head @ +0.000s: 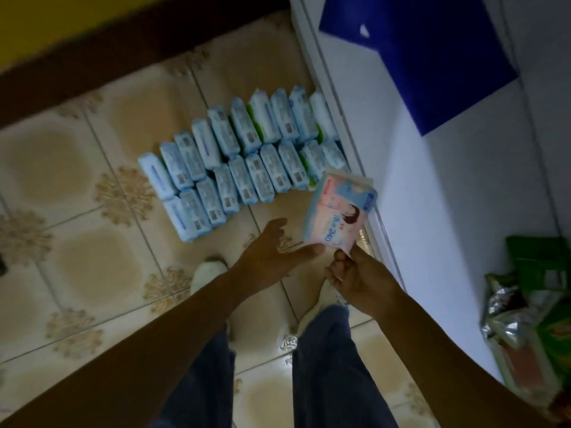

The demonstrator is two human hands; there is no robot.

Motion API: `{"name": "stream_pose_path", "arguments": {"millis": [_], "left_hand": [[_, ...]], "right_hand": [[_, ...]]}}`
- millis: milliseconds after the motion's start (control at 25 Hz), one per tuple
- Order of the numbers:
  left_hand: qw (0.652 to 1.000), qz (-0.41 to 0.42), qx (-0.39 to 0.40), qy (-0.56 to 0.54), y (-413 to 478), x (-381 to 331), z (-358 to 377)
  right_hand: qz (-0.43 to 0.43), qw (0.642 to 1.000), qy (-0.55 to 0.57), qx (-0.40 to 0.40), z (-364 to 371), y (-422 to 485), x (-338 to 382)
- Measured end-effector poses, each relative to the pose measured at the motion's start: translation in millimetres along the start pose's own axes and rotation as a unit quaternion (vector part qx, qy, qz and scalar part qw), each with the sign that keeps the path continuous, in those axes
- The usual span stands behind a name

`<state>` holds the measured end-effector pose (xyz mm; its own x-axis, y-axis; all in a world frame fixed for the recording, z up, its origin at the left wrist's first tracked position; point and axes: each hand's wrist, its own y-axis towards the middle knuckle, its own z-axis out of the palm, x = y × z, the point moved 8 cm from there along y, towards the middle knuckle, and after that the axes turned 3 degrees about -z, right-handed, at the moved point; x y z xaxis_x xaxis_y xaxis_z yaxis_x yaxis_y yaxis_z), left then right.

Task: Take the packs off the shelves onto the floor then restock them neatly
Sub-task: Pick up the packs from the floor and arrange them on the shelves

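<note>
A pink and light-blue pack (pixel 338 211) marked 240 hangs above the floor beside the white shelf unit (pixel 432 186). My right hand (pixel 361 279) pinches its lower corner. My left hand (pixel 272 254) reaches in with straight fingers, the fingertips touching the pack's bottom edge. On the tiled floor (pixel 77 186) several light-blue packs (pixel 241 159) stand in two slanted rows against the shelf's base, a few showing green sides.
A blue sheet (pixel 426 57) lies on the white shelf surface. Green and silver packets (pixel 531 310) crowd the right edge. My two feet in white socks (pixel 207 276) stand on the tiles below the rows. A dark skirting and yellow wall run along the top left.
</note>
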<state>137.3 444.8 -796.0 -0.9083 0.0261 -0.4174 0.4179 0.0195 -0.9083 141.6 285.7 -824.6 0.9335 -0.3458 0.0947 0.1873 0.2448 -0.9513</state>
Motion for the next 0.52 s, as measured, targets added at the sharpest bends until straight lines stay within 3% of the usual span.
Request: {"name": "stream_pose_path", "arguments": {"millis": [80, 200, 360, 520], "left_hand": [[0.995, 0.090, 0.049, -0.016, -50, -48, 1], [0.981, 0.193, 0.015, -0.023, -140, -115, -9], [0.950, 0.305, -0.060, -0.011, -259, -184, -39], [0.925, 0.356, -0.105, 0.076, -370, -240, -77]], "right_hand": [[0.018, 0.993, 0.028, 0.111, 46, -55, 3], [0.007, 0.987, -0.027, 0.158, 101, -140, 20], [-0.118, 0.981, -0.153, 0.025, 145, -238, 63], [-0.320, 0.939, -0.125, -0.031, 191, -362, 103]]}}
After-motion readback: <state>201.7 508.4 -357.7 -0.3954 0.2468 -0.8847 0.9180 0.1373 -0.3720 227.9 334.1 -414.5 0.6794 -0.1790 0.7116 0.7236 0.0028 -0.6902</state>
